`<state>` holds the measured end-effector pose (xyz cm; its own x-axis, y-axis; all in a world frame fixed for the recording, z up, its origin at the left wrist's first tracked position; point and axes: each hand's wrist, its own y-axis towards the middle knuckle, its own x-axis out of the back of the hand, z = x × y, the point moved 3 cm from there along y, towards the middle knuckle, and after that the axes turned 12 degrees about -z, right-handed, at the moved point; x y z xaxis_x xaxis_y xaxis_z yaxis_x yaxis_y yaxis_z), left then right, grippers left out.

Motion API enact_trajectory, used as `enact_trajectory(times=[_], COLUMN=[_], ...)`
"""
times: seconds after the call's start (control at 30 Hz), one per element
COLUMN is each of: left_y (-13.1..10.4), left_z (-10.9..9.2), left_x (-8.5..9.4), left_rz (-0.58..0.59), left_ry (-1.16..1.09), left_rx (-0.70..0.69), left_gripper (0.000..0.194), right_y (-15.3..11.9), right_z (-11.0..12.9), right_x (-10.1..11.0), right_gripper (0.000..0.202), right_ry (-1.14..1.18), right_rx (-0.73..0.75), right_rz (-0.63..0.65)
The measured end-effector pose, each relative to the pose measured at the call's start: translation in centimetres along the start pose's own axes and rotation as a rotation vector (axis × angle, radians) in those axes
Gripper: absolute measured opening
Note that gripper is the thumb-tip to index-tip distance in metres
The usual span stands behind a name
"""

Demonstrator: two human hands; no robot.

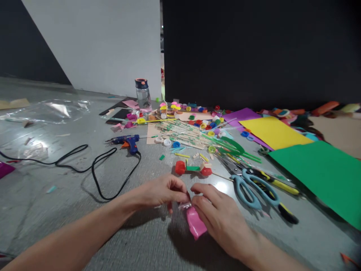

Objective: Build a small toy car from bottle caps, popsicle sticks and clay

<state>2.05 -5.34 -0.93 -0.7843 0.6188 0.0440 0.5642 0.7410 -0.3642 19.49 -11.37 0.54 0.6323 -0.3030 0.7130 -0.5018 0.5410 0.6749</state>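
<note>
A small pink packet (196, 223), with a clear plastic end, lies between my hands near the front of the table. My left hand (172, 192) pinches the clear end with thumb and fingers. Curled over the packet's right side, my right hand (216, 212) grips it close to the same end; its fingertips are partly hidden. Just beyond them stands a little car (193, 168) with red bottle-cap wheels and a green strip along its body. Light-blue-handled scissors (248, 190) lie to the right of my right hand.
A blue glue gun (128, 142) with a looping black cord lies left. Wooden sticks (183, 131) and bottle caps (176, 144) cover the middle. A water bottle (143, 94) stands behind. Green (318, 177) and yellow (275, 131) sheets lie right, near a yellow-black cutter (282, 186).
</note>
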Motion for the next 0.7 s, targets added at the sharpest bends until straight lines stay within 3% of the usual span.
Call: enact_trajectory(times=[0.1,0.3,0.43,0.57,0.7], left_y=[-0.3,-1.3,-1.4,-1.2,-1.0], left_z=[-0.5,-1.3,-1.2,-1.0,-0.7], left_x=[-0.4,-1.0,-1.2,-1.1,-1.1], left_rz=[0.004,-0.111,-0.032,0.054,-0.002], left_ry=[0.035,0.065,0.039,0.045,0.05], left_rx=[-0.026,-0.039,-0.022,-0.031,-0.047], left_gripper=[0.01,0.008,0.01,0.016,0.008], right_y=[0.1,0.6,0.5,0.3,0.3], right_z=[0.2,0.2,0.4,0.2,0.1], right_x=[0.4,0.8,0.9,0.5,0.1], right_gripper=[0.024,0.03,0.029,0.029,0.029], right_ry=[-0.04,-0.07,-0.057,-0.016,-0.03], right_rx=[0.114,0.236,0.317,0.258,0.208], right_rz=[-0.039,-0.048,-0.057,0.006,0.084])
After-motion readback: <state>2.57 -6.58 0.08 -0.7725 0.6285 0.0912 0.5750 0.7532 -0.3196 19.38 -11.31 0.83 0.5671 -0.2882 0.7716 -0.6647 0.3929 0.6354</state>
